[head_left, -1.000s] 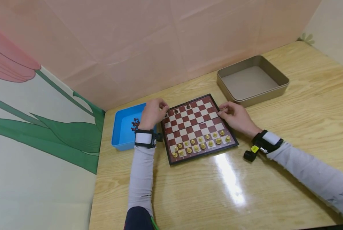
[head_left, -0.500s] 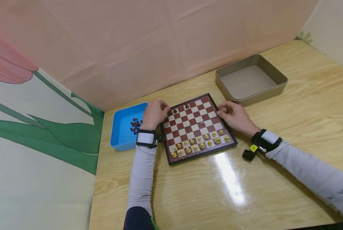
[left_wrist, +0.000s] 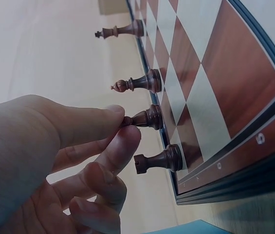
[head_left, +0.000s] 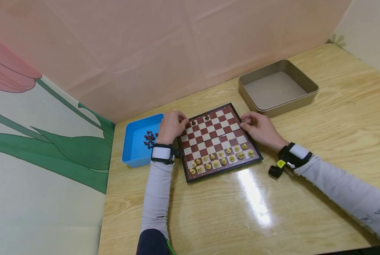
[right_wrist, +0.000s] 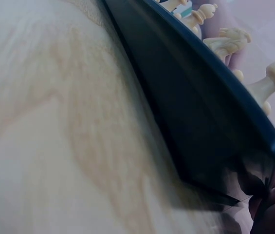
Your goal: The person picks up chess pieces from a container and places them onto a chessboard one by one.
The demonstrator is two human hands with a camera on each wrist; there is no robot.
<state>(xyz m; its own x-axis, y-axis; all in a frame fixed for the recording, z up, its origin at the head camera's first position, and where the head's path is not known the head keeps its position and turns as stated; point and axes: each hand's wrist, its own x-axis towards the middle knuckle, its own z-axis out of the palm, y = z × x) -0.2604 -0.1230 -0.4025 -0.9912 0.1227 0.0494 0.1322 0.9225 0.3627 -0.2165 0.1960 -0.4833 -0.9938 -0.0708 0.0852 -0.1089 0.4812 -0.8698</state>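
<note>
the left hand's (head_left: pixel 172 125) grip is narrowly pinching a dark chess piece (left_wrist: pixel 150 116) by its tip, base apparently meeting the board (head_left: pixel 213 136) between rook (left_wrist: pixel 164 159) and bishop (left_wrist: pixel 144 83); the right hand (head_left: pixel 260 130) is lying at the board's edge, its hold unclear. centring, then releasing straight upward, is probably sparing the neighbours.

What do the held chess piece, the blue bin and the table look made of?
Chess piece: plastic or lacquered wood; semi-gloss, with soft highlights.
Blue bin: probably plastic; smooth, evenly coloured.
Table: likely wood or wood-look laminate; visible grain, glossy, given the bright reflection.
</note>
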